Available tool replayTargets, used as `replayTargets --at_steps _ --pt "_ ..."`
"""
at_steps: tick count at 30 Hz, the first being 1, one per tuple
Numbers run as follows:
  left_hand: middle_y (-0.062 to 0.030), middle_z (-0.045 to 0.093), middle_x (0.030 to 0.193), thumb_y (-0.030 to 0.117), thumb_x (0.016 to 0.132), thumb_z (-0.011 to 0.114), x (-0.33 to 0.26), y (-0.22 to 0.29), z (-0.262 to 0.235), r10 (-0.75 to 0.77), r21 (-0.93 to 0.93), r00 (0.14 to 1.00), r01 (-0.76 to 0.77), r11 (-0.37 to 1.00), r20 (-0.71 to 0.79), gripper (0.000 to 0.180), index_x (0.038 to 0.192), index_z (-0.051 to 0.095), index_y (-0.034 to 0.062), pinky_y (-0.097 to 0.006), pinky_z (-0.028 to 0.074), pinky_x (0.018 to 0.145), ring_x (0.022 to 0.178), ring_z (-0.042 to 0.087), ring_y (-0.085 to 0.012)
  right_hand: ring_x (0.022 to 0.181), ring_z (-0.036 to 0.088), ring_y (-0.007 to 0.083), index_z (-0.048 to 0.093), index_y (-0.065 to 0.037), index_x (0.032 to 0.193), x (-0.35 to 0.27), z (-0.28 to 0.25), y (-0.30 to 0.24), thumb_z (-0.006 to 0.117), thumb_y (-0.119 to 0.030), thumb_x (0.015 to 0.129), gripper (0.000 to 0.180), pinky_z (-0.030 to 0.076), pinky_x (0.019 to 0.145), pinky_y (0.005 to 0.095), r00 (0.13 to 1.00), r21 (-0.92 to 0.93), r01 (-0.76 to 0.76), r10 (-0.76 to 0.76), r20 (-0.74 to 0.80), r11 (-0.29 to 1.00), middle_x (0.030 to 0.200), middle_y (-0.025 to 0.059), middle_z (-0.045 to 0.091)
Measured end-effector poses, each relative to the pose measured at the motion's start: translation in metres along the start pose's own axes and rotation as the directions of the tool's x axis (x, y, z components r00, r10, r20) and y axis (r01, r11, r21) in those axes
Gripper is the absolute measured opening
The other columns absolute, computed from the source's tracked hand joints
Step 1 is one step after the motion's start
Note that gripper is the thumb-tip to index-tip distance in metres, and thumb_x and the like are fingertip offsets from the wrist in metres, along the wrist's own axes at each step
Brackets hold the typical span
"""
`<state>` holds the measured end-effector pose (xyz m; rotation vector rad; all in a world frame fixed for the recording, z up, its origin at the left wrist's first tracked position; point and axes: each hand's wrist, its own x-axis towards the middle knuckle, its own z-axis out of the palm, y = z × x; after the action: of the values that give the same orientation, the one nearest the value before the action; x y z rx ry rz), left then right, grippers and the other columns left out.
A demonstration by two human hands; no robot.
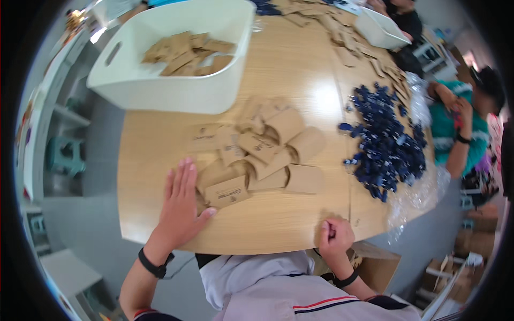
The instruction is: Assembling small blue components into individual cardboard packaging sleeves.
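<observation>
The right hand (337,238), at the counter's (267,230) near edge, right of the middle, is curled into a fist; whether anything is inside it, I cannot tell. The left hand (183,206), nearer the near left corner, lies spread palm down with fingers together and thumb out, gripping nothing, just beside a loose heap of brown kraft-paper packets (227,191). That heap sits left of the counter's middle, some packets overlapping, several with dark print. Toward the right edge is a dense pile of small dark blue pieces (388,144), with crumpled clear plastic (420,198) along that edge. Beyond the heap, by the left edge, stands a white tub (166,96) holding more packets. Toward the far right corner, brown paper pieces (348,35) lie scattered near a smaller white bin (377,27)
</observation>
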<state>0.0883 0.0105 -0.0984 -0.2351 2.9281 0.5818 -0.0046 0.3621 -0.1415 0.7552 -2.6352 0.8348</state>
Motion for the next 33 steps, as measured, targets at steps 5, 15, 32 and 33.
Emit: replayTargets --at_steps 5,15,32,33 --pt "-0.0261 0.009 0.157 0.032 0.079 0.069 0.003 -0.008 -0.010 0.062 -0.056 0.994 -0.057 0.997 0.091 0.102 0.148 0.007 -0.0091 -0.049 -0.001 0.119 0.148 0.004 -0.0373 0.049 0.044 0.0208 0.058 -0.007 0.080 0.004 -0.003 -0.004 0.067 -0.002 0.077 0.010 0.034 0.046 0.0334 0.998 0.018 -0.058 0.059 -0.032 0.998 0.058 0.0045 0.045" --pt "-0.0273 0.000 0.157 0.029 0.076 0.070 0.009 -0.027 -0.014 0.205 -0.219 0.948 -0.152 0.964 0.245 0.110 0.149 -0.003 -0.0074 -0.047 -0.004 0.118 0.147 -0.005 -0.0388 0.051 0.052 0.0213 0.062 -0.011 0.080 0.006 -0.007 -0.004 0.070 -0.011 0.076 0.008 0.039 0.047 0.0337 0.975 -0.020 -0.165 0.160 -0.154 0.986 0.059 0.0032 0.051" --pt "-0.0238 -0.005 0.158 0.011 0.077 0.061 -0.015 -0.031 -0.014 0.200 -0.564 0.962 -0.061 0.823 0.188 0.103 0.149 -0.011 -0.0043 -0.042 -0.001 0.118 0.148 -0.005 -0.0313 0.070 0.066 0.0303 0.065 -0.005 0.098 0.158 -0.071 0.003 0.065 -0.016 0.086 0.016 0.050 0.063 0.0380 0.936 0.125 -0.082 0.034 0.350 0.989 0.074 0.0127 0.065" --pt "-0.0241 -0.004 0.158 0.010 0.077 0.061 -0.023 -0.024 -0.020 0.183 -0.562 0.965 -0.047 0.826 0.187 0.102 0.149 -0.011 -0.0044 -0.043 0.000 0.118 0.148 -0.004 -0.0319 0.079 0.065 0.0283 0.065 -0.003 0.104 0.180 -0.059 0.014 0.064 -0.014 0.087 0.020 0.051 0.070 0.0370 0.922 0.054 -0.045 0.020 0.386 0.998 0.085 0.0129 0.066"
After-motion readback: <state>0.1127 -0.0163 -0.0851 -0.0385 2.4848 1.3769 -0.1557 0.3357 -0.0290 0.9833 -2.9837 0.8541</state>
